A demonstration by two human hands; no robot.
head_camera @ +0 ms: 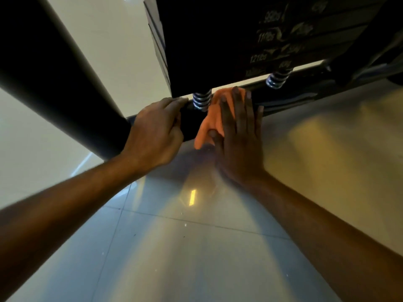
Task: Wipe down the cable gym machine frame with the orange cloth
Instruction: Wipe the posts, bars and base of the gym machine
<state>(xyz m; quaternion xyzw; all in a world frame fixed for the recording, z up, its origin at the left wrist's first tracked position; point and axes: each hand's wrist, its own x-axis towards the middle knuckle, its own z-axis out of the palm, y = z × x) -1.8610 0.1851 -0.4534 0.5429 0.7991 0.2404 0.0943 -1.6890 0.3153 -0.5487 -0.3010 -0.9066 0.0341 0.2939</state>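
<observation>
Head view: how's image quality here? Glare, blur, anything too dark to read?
Head view: dim, warm light; a ceiling-light reflection glares on the glossy floor tiles; the weight stack is nearly black with its labels smeared; the right hand, flat on the orange cloth, is slightly motion-blurred; the left hand is sharper; wide-angle distortion bends the dark post.

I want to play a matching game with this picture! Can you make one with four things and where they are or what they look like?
Things:
1. orange cloth
2. left hand
3. spring
4. floor

Descriptions:
A. shiny pale tiles
B. pressed flat under the right hand
C. silver coils under the weight stack
D. holding the black base bar near the thick post

Pairs: 1-B, 2-D, 3-C, 4-A
</observation>
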